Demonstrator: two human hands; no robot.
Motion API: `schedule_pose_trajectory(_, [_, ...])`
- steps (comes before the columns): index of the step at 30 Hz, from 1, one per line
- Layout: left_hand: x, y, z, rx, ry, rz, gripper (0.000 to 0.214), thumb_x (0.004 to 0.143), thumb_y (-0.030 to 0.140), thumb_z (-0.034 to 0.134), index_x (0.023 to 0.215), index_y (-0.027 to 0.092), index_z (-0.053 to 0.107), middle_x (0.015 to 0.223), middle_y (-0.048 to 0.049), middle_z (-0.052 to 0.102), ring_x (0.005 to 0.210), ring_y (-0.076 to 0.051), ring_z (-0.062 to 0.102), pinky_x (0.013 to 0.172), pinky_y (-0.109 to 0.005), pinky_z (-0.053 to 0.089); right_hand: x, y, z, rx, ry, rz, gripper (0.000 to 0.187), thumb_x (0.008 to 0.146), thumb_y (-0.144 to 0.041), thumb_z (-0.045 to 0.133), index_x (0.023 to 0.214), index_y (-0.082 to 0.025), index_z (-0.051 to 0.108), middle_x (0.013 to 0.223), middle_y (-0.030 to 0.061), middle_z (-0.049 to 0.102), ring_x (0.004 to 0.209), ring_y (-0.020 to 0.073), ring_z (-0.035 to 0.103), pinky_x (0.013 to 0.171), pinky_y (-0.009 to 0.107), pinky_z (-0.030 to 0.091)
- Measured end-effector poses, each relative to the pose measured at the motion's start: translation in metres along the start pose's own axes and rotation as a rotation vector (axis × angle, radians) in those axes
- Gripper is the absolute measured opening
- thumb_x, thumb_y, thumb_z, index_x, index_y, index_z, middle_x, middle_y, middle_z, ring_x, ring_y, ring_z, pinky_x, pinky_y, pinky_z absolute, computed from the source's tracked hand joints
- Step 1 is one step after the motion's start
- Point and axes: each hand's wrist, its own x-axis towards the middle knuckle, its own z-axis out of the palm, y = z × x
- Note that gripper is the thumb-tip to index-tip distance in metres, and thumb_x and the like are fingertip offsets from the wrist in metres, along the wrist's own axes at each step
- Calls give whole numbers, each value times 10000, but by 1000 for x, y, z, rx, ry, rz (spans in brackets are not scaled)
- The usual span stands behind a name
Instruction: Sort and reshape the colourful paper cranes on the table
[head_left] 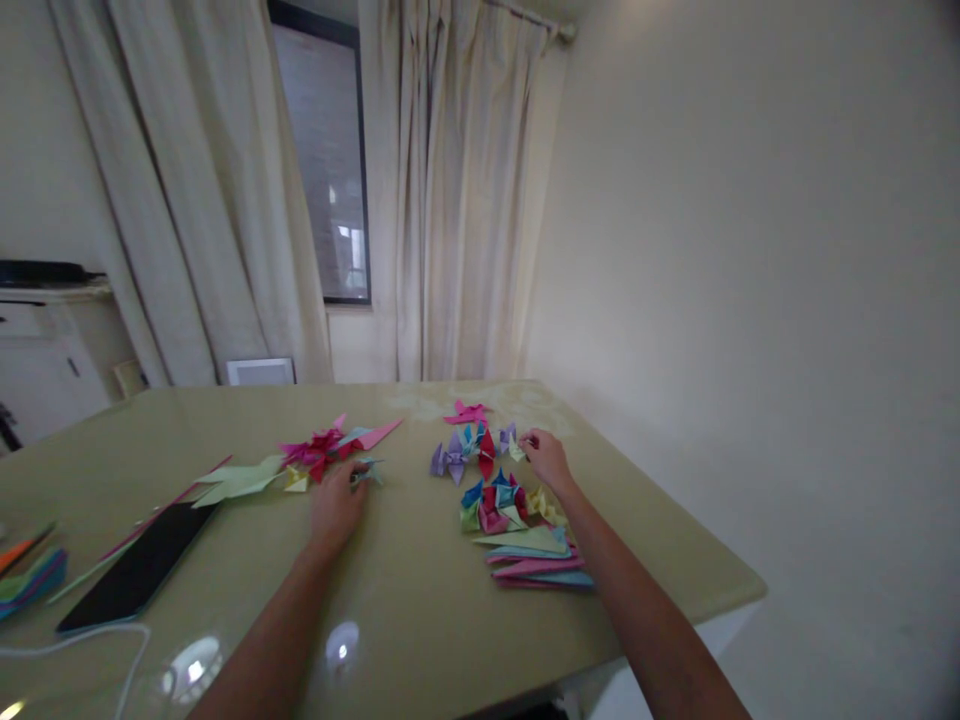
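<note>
My left hand [337,498] rests on the table with its fingers curled round a small light-blue folded paper piece [369,471], just below a cluster of pink, red and yellow origami [319,452]. My right hand [546,457] reaches to the far right group of folded pieces [469,452] and pinches a small pale yellow paper piece [517,449]. Between my arms lies a heap of coloured origami [499,502] above a stack of flat paper sheets [536,560].
A glossy olive table [420,590] carries a black tablet [139,570] with a white cable [127,645], a pale green paper [240,480] and coloured sheets [30,580] at the left edge. Curtains [457,200], a window and a white wall stand behind.
</note>
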Motion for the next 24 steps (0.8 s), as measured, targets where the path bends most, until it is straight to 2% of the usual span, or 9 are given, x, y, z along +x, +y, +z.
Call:
schedule_pose_trajectory(3, [0, 6, -3, -188, 71, -6, 267, 889, 386, 540, 1012, 203, 691, 982, -92, 787, 902, -260, 749, 845, -366, 579, -3, -3, 3, -27, 27, -3, 97, 858, -208, 667, 853, -188, 761, 862, 72, 746, 817, 218, 684, 765, 303, 470])
schedule_pose_trajectory(7, [0, 23, -1, -453, 126, 21, 378, 891, 537, 533, 995, 199, 670, 891, -79, 775, 801, -254, 742, 767, -363, 581, -11, -25, 15, -34, 75, -62, 144, 925, -225, 639, 1002, -186, 754, 1095, 122, 708, 981, 234, 675, 864, 322, 489])
schedule_pose_trajectory(9, [-3, 34, 0, -527, 116, 50, 397, 900, 562, 530, 980, 198, 666, 881, -74, 771, 781, -238, 737, 737, -343, 579, -20, -48, 25, 27, 1, -172, 148, 955, -238, 638, 1054, -203, 742, 1098, 93, 702, 978, 213, 677, 880, 311, 503])
schedule_pose_trajectory(11, [-7, 45, 1, -604, 81, 82, 387, 908, 557, 544, 979, 199, 671, 869, -65, 771, 756, -222, 728, 701, -323, 575, -32, -75, 37, 156, -168, -357, 177, 957, -259, 681, 1122, -208, 725, 1059, 62, 703, 918, 196, 678, 864, 311, 521])
schedule_pose_trajectory(13, [-13, 55, 1, -664, 11, 127, 355, 923, 525, 560, 998, 203, 688, 871, -59, 776, 757, -214, 726, 694, -313, 573, -45, -103, 47, 247, -302, -528, 318, 944, -309, 741, 1245, -220, 686, 1122, 59, 686, 932, 189, 672, 880, 320, 526])
schedule_pose_trajectory(15, [-19, 64, 1, -667, -52, 193, 313, 942, 486, 563, 990, 211, 706, 863, -53, 776, 761, -206, 721, 706, -308, 571, -55, -125, 54, 256, -361, -615, 364, 953, -328, 748, 1294, -229, 667, 1137, 60, 673, 956, 191, 664, 886, 320, 521])
schedule_pose_trajectory(17, [-24, 70, 1, -647, -85, 259, 280, 950, 459, 572, 968, 218, 714, 837, -49, 766, 753, -200, 710, 710, -301, 564, -60, -138, 59, 227, -354, -626, 247, 982, -303, 715, 1214, -218, 705, 1083, 57, 674, 951, 193, 658, 868, 310, 511])
schedule_pose_trajectory(20, [-24, 74, 3, -633, -98, 292, 285, 963, 461, 561, 991, 220, 712, 858, -51, 772, 768, -198, 714, 726, -299, 565, -59, -141, 64, 209, -297, -578, 81, 1000, -245, 681, 1022, -199, 744, 958, 38, 684, 880, 182, 656, 814, 284, 493])
schedule_pose_trajectory(24, [-13, 65, -3, -431, -40, 208, 346, 984, 476, 490, 982, 222, 725, 875, -54, 781, 818, -215, 729, 763, -311, 565, -47, -123, 65, 216, -215, -498, 118, 989, -217, 668, 900, -207, 745, 827, 5, 702, 790, 166, 657, 766, 263, 475])
